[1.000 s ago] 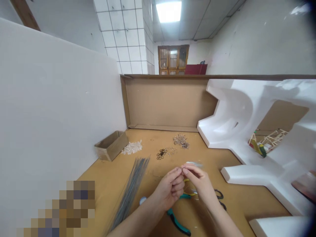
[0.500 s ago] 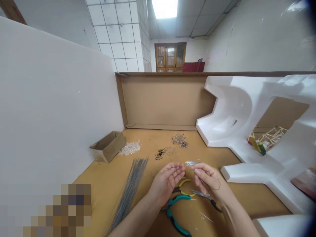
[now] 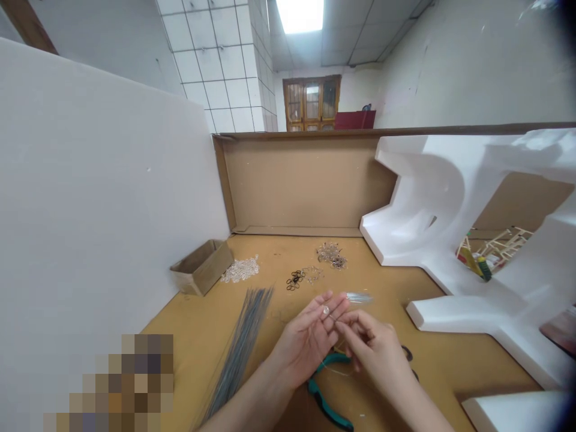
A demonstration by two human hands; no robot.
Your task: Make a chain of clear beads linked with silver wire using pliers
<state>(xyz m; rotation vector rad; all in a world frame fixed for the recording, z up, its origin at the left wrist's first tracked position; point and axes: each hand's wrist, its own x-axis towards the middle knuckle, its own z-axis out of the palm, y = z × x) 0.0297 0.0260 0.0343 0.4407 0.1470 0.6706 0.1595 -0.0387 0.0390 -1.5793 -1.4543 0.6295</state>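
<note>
My left hand (image 3: 310,333), palm turned up, holds a small clear bead (image 3: 326,310) at its fingers. My right hand (image 3: 371,342) comes close from the right, thumb and fingertips pinched on a thin wire (image 3: 332,318) that points at the bead. Whether the wire passes through the bead is too small to tell. Below the hands lie teal-handled pliers (image 3: 326,405), partly covered by my left hand. Just beyond the fingertips rests a bundle of short silvery wires (image 3: 360,297).
Long grey wires (image 3: 240,345) lie left of my forearm. Farther back are clear beads (image 3: 242,270), a cardboard box (image 3: 202,267), black rings (image 3: 294,280) and a pile of small wire pieces (image 3: 332,255). White foam packing (image 3: 443,264) stands at the right, a white panel (image 3: 112,180) at the left.
My hands have come together, the right moving left to the fingers of the left. The clear bead now shows at my left fingers. The yellow-handled tool and scissors are mostly covered.
</note>
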